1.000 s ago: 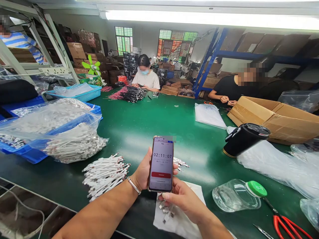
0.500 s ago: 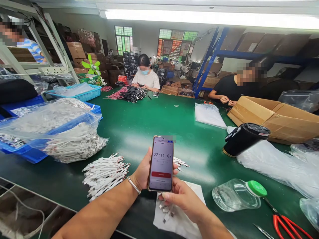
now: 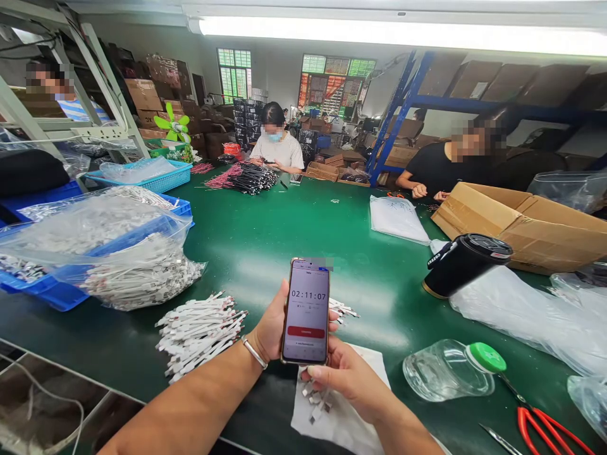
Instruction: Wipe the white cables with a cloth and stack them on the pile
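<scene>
My left hand (image 3: pixel 275 322) holds a smartphone (image 3: pixel 306 313) upright from behind, its screen facing me and showing 02:11:07 above a red button. My right hand (image 3: pixel 346 379) is curled against the phone's lower edge. Beneath it lies a white paper sheet (image 3: pixel 341 404) bearing small metal pieces (image 3: pixel 313 401). To the left of my hands, a loose pile of white cables with metal ends (image 3: pixel 199 332) rests on the green bench mat (image 3: pixel 294 234).
To the left stands a blue crate (image 3: pixel 61 294) holding a bagged cable bundle. To the right are a black tumbler (image 3: pixel 467 265), a clear bottle (image 3: pixel 448 371), red-handled scissors (image 3: pixel 545 430) and a cardboard box (image 3: pixel 512 227). Two seated co-workers (image 3: pixel 276 142) work across the bench.
The view has drifted very slightly. My hands and the phone stay almost still, and the person at far back left has shifted.
</scene>
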`<move>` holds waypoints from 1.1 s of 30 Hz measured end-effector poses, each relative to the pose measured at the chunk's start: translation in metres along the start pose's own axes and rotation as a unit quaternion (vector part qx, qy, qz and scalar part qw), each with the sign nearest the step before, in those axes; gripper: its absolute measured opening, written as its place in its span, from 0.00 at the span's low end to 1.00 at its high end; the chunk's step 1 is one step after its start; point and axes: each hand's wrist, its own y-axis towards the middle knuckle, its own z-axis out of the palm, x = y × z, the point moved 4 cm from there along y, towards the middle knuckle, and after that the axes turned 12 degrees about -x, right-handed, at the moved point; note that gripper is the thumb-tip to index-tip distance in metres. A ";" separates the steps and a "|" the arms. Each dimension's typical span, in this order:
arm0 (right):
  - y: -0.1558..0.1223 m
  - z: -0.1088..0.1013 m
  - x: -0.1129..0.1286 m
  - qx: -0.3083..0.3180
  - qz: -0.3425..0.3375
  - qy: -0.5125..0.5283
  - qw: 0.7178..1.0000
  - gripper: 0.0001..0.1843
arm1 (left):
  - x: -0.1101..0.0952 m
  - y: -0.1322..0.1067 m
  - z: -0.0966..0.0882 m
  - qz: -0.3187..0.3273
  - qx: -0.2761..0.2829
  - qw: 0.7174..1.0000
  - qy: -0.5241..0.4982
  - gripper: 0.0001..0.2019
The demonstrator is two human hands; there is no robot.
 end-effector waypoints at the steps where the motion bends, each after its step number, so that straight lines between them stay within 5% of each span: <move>1: 0.000 0.000 0.000 0.002 -0.001 -0.001 1.000 0.24 | 0.000 0.000 0.000 0.000 0.000 1.000 0.000 0.43; 33: -0.001 0.001 0.000 -0.008 0.004 0.015 1.000 0.26 | 0.000 0.002 -0.003 -0.017 0.032 0.999 -0.017 0.42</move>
